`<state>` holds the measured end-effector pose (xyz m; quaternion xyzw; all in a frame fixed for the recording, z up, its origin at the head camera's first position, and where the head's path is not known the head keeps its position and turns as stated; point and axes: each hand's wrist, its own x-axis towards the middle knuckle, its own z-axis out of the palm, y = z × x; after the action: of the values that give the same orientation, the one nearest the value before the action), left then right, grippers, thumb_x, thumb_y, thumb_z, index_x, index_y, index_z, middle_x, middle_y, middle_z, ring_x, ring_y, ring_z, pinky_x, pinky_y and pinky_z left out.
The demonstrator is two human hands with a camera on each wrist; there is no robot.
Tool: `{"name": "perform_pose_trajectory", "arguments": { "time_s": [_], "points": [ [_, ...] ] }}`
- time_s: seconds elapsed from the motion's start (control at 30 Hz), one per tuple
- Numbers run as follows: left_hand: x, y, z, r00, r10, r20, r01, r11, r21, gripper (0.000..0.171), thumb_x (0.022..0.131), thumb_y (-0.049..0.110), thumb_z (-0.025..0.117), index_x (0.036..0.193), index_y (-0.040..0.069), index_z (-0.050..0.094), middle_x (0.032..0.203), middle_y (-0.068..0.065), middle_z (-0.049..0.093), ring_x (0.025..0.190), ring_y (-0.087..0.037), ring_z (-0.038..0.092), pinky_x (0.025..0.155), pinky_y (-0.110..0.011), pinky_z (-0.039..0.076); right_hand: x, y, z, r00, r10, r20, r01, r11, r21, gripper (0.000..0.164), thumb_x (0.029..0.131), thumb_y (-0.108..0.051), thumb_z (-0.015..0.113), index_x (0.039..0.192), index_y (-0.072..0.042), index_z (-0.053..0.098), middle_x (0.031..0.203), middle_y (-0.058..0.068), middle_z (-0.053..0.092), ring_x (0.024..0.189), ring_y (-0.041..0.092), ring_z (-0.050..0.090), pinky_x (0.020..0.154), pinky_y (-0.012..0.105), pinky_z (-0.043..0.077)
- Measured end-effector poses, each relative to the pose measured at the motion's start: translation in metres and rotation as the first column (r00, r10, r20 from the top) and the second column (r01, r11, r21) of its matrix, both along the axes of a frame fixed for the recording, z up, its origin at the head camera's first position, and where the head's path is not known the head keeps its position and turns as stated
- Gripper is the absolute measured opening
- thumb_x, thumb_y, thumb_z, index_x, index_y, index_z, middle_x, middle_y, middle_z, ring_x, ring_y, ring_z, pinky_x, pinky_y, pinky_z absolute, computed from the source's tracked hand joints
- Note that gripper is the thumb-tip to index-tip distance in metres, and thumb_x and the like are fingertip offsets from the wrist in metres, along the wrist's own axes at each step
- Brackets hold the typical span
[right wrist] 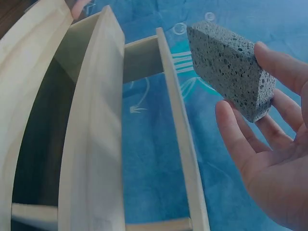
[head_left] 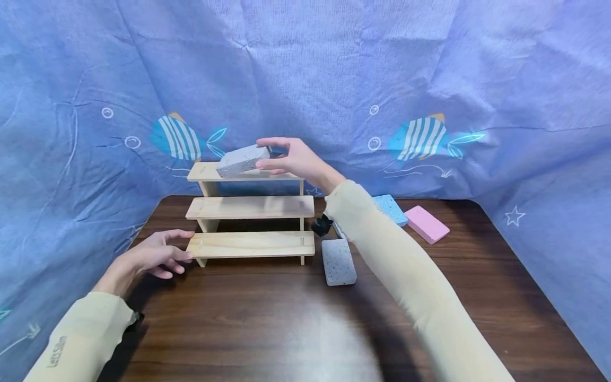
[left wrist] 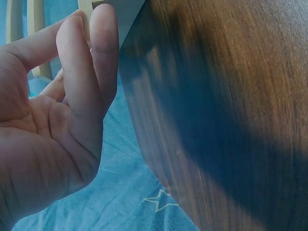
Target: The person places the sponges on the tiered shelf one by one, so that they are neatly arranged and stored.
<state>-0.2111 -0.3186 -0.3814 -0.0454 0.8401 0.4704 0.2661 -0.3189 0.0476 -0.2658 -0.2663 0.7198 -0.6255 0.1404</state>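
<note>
In the head view, the right hand (head_left: pixel 298 159) grasps one end of a tilted grey porous sponge (head_left: pixel 241 160) at twelve o'clock of the three-tier wooden stand (head_left: pixel 250 207), beside its top shelf. At eight o'clock, the left hand (head_left: pixel 155 256) pinches the lowest shelf's end. A second grey sponge (head_left: pixel 339 263) lies on the brown table (head_left: pixel 248 323) at four o'clock, the blue sponge (head_left: pixel 390 209) and pink sponge (head_left: pixel 427 225) towards three. In the left wrist view, thumb and fingers meet the shelf end at eleven o'clock. In the right wrist view, thumb and fingertips clasp the held sponge at two o'clock, apart from the shelves.
</note>
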Motion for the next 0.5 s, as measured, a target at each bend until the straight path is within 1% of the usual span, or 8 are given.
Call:
{"name": "perform_pose_trajectory", "arguments": {
  "time_s": [0.1, 0.17, 0.27, 0.43, 0.5],
  "points": [
    [0.002, -0.004, -0.001, 1.000, 0.002, 0.002, -0.002, 1.000, -0.005, 0.077, 0.094, 0.012, 0.068, 0.159, 0.007, 0.025, 0.106, -0.011, 0.074, 0.073, -0.022, 0.071, 0.057, -0.035, 0.057, -0.005, -0.017, -0.003, 0.999, -0.025, 0.024, 0.024, 1.000, 0.014, 0.061, 0.087, -0.022, 0.083, 0.143, -0.017, 0.059, 0.152, -0.004, 0.046, 0.107, 0.024, 0.069, 0.092, 0.036, 0.055],
    [0.003, -0.006, -0.001, 1.000, 0.004, 0.002, -0.004, 1.000, -0.006, 0.077, 0.094, 0.012, 0.068, 0.159, 0.007, 0.025, 0.106, -0.010, 0.074, 0.073, -0.022, 0.071, 0.057, -0.035, 0.057, -0.007, -0.027, -0.005, 0.999, -0.039, 0.029, 0.039, 0.999, 0.018, 0.062, 0.087, -0.023, 0.083, 0.144, -0.018, 0.059, 0.151, -0.005, 0.045, 0.106, 0.023, 0.069, 0.091, 0.035, 0.055],
    [0.003, -0.005, 0.001, 1.000, 0.005, 0.001, -0.005, 1.000, -0.003, 0.077, 0.094, 0.012, 0.067, 0.159, 0.007, 0.025, 0.106, -0.010, 0.074, 0.074, -0.022, 0.071, 0.057, -0.035, 0.057, -0.010, -0.037, -0.008, 0.999, -0.048, 0.026, 0.047, 0.999, 0.019, 0.063, 0.088, -0.024, 0.082, 0.146, -0.019, 0.057, 0.152, -0.005, 0.045, 0.107, 0.024, 0.069, 0.091, 0.035, 0.055],
    [0.002, 0.000, 0.002, 1.000, 0.007, 0.004, -0.007, 1.000, 0.007, 0.077, 0.094, 0.013, 0.068, 0.158, 0.008, 0.026, 0.107, -0.011, 0.074, 0.074, -0.022, 0.071, 0.057, -0.035, 0.057, -0.017, -0.045, -0.014, 0.999, -0.030, 0.035, 0.029, 0.999, 0.030, 0.065, 0.090, -0.025, 0.080, 0.150, -0.021, 0.053, 0.153, -0.007, 0.045, 0.109, 0.026, 0.068, 0.091, 0.035, 0.055],
    [0.001, 0.003, 0.002, 1.000, 0.007, 0.001, -0.007, 1.000, 0.008, 0.077, 0.094, 0.013, 0.068, 0.158, 0.008, 0.026, 0.107, -0.011, 0.074, 0.074, -0.022, 0.071, 0.057, -0.035, 0.057, -0.021, -0.046, -0.017, 0.999, -0.029, 0.031, 0.027, 0.999, 0.046, 0.068, 0.091, -0.026, 0.078, 0.152, -0.021, 0.049, 0.153, -0.006, 0.045, 0.106, 0.030, 0.068, 0.090, 0.036, 0.055]
  ]
}}
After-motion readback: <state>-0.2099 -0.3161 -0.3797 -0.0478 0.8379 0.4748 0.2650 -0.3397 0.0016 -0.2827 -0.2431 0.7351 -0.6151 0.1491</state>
